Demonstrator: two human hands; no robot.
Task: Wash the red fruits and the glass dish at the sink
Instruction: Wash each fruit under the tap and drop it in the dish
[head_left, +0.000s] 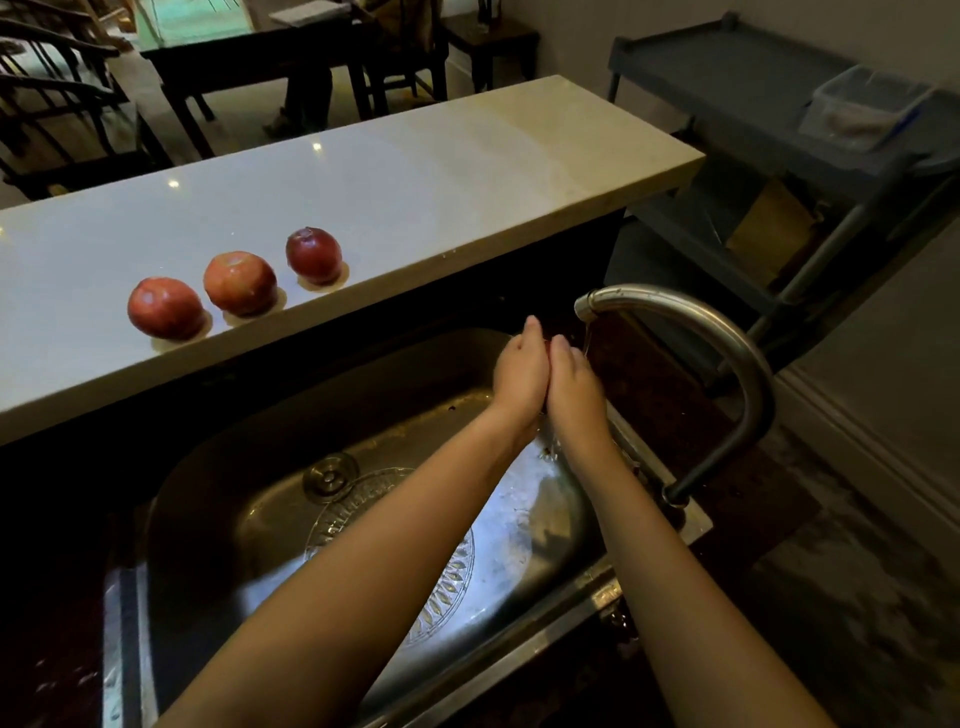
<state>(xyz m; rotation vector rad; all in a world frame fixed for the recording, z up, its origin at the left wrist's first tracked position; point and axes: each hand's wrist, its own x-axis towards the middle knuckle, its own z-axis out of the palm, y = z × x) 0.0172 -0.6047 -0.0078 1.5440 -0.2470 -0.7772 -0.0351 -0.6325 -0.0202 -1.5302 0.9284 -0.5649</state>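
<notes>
Three wet red fruits stand in a row on the pale counter: one at the left, one in the middle, and a darker one at the right. My left hand and my right hand are cupped together over the sink, beside the thin stream from the faucet. A sliver of dark red shows between their fingertips; the rest of that fruit is hidden. The patterned glass dish lies flat on the sink bottom, partly under my left forearm.
The steel sink has its drain at the back left of the dish. Behind it, the raised counter ends at the right. A grey cart with a plastic tub stands beyond the faucet.
</notes>
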